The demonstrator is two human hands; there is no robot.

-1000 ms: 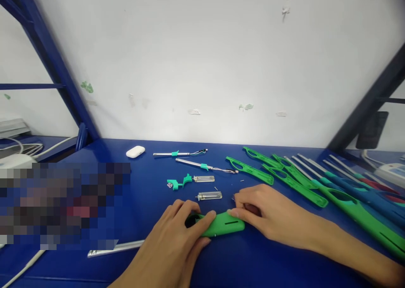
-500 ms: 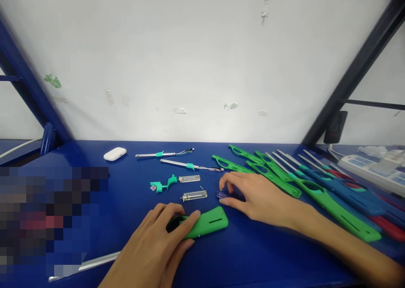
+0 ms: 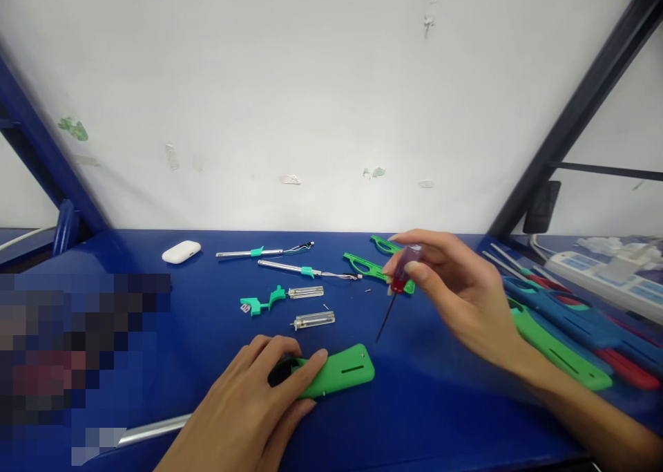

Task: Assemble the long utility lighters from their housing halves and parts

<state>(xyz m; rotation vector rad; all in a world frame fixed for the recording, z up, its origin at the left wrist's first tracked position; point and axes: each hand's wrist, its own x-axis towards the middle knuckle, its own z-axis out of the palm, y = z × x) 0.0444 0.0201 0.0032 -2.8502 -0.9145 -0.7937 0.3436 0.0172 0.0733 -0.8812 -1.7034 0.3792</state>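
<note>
My left hand (image 3: pixel 248 389) is closed around a green utility lighter (image 3: pixel 347 370), its handle flat on the blue table and its metal tube (image 3: pixel 155 430) emerging to the left. Up and to the right, my right hand (image 3: pixel 460 292) grips a small screwdriver (image 3: pixel 398 278) with a clear purple and red handle. The thin shaft points down and left, its tip above the table, apart from the lighter. Beyond the lighter lie two clear fuel tanks (image 3: pixel 314 319), a teal trigger piece (image 3: pixel 264 300) and two metal tubes (image 3: pixel 290 267) with wires.
Green half-shells (image 3: pixel 365 266) lie behind my right hand. At the right are several lighters, green (image 3: pixel 559 351), blue (image 3: pixel 574 316) and red, beside a white power strip (image 3: pixel 611 278). A white case (image 3: pixel 181 252) sits at the back left. A tiny screw (image 3: pixel 367 290) lies mid-table.
My right hand has lifted from the table and moved up and right, now with the screwdriver upright-tilted in its fingers. My left hand stays on the lighter. The view has shifted slightly.
</note>
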